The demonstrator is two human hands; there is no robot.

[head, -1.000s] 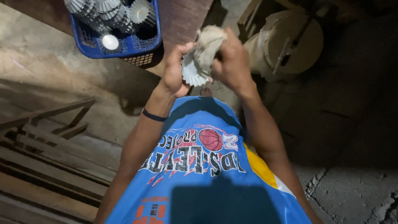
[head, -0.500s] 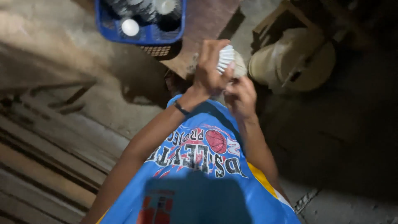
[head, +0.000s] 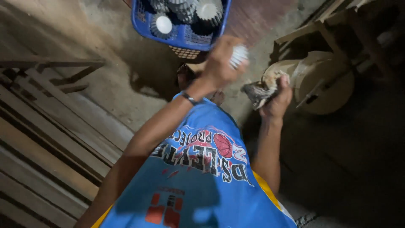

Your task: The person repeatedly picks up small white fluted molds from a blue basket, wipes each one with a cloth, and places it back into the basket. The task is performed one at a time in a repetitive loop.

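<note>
My left hand (head: 219, 65), a dark band on its wrist, is closed around a small white ribbed piece (head: 239, 55) and is raised just below a blue plastic basket (head: 182, 40). Several similar white ribbed round pieces (head: 163, 24) lie in the basket. My right hand (head: 277, 100) is lower and to the right, apart from the left, and grips a crumpled grey-brown rag (head: 261, 89). My blue printed jersey (head: 198, 177) fills the lower middle of the view.
A round pale wooden wheel-like device (head: 325, 84) on a wooden frame stands right of my right hand. Wooden planks (head: 50, 143) lie stacked at the left on a dirt floor (head: 105, 84). My foot (head: 184, 76) shows beneath the basket. The right side is dark.
My hands were together, the rag wrapped around the white piece. They have since parted: the left carried the piece up toward the basket, and the right dropped to the right with the rag.
</note>
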